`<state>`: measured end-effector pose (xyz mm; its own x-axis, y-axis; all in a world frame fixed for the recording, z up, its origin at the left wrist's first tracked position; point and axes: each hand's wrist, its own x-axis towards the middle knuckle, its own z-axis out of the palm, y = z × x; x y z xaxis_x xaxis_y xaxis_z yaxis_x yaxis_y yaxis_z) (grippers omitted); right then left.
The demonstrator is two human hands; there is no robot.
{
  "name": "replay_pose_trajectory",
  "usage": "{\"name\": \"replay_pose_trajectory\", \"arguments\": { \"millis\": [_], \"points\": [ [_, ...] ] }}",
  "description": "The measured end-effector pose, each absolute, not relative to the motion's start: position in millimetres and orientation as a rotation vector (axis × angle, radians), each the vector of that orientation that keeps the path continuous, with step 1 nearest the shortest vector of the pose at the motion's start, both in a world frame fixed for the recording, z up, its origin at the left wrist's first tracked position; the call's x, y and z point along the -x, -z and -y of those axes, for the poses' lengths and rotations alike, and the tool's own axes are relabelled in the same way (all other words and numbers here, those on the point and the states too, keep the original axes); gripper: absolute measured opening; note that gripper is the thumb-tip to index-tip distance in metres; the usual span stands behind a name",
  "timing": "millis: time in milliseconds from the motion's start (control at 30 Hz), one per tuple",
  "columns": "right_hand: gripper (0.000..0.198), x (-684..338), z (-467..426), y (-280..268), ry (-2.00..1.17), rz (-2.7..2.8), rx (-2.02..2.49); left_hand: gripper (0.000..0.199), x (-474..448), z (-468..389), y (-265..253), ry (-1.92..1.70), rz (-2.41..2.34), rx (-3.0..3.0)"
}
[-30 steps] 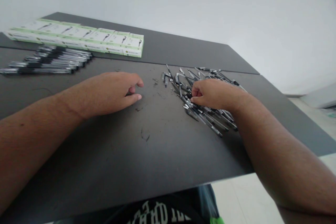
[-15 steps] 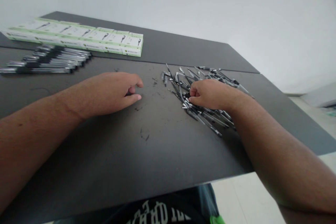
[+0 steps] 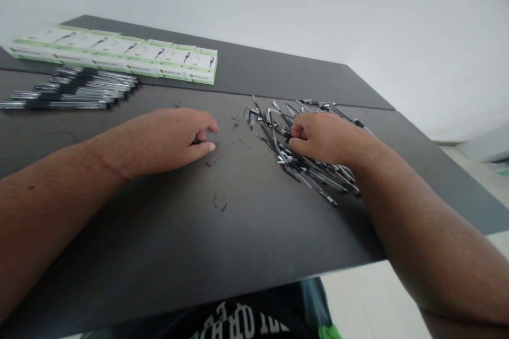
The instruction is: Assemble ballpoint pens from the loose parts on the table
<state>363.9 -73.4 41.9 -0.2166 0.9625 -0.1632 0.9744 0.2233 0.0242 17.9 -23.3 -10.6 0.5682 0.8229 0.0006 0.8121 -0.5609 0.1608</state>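
Note:
My left hand [image 3: 175, 135] rests over the grey table, thumb and index finger apart, with nothing visible between them. To its right lies a loose pile of pens and pen parts [image 3: 318, 177], clear barrels with black grips and thin refills, pointing many ways. My right hand [image 3: 324, 136] reaches into this pile from the right. Its thumb and fingers are curled together at a dark piece; what they grip is hidden among the parts. A row of pens [image 3: 75, 87] with black grips lies side by side at the far left, behind my left hand.
Several white and green boxes [image 3: 159, 55] with pen pictures stand in a row at the back left. Dark marks and scraps [image 3: 220, 202] dot the table [image 3: 238, 238]. A white wall [image 3: 254, 5] rises behind. The table's front edge runs close to my body.
My right hand has shifted slightly up and to the right within the pile, fingers still curled. My left hand stays nearly where it was. The view has moved a little.

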Motion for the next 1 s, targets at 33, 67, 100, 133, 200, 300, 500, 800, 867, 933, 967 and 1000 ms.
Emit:
{"name": "replay_pose_trajectory", "arguments": {
  "millis": [33, 67, 100, 133, 200, 300, 500, 800, 867, 933, 967, 1000],
  "points": [
    [0.012, -364, 74, -43, 0.115, -2.357, -1.878, 0.058, -18, 23, 10, -0.108, -1.394, -2.657],
    [0.012, -364, 75, -43, 0.098, -2.373, -1.89, 0.058, -19, 24, 10, -0.102, -1.397, -2.66],
    [0.012, -364, 76, -44, 0.079, -2.386, -1.907, 0.059, -19, 24, 10, -0.094, -1.398, -2.662],
    [0.013, -363, 76, -44, 0.061, -2.398, -1.93, 0.059, -20, 24, 10, -0.086, -1.399, -2.665],
    [0.015, -362, 78, -45, 0.047, -2.424, -1.985, 0.059, -21, 24, 10, -0.074, -1.4, -2.667],
    [0.03, -361, 79, -46, 0.099, -2.479, -2.043, 0.057, -20, 23, 11, -0.099, -1.397, -2.653],
    [0.037, -358, 78, -47, 0.068, -2.485, -1.984, 0.054, -17, 22, 12, -0.13, -1.377, -2.654],
    [0.031, -354, 81, -49, 0.12, -2.534, -1.895, 0.057, -19, 22, 12, -0.09, -1.384, -2.646],
    [0.032, -352, 82, -48, 0.138, -2.53, -1.879, 0.057, -19, 22, 11, -0.095, -1.379, -2.649],
    [0.033, -351, 81, -46, 0.137, -2.528, -1.861, 0.056, -19, 23, 12, -0.104, -1.378, -2.653],
    [0.034, -350, 81, -45, 0.131, -2.533, -1.847, 0.056, -19, 23, 12, -0.105, -1.379, -2.655],
    [0.034, -350, 80, -44, 0.119, -2.538, -1.83, 0.057, -19, 22, 12, -0.101, -1.379, -2.657]
  ]
}}
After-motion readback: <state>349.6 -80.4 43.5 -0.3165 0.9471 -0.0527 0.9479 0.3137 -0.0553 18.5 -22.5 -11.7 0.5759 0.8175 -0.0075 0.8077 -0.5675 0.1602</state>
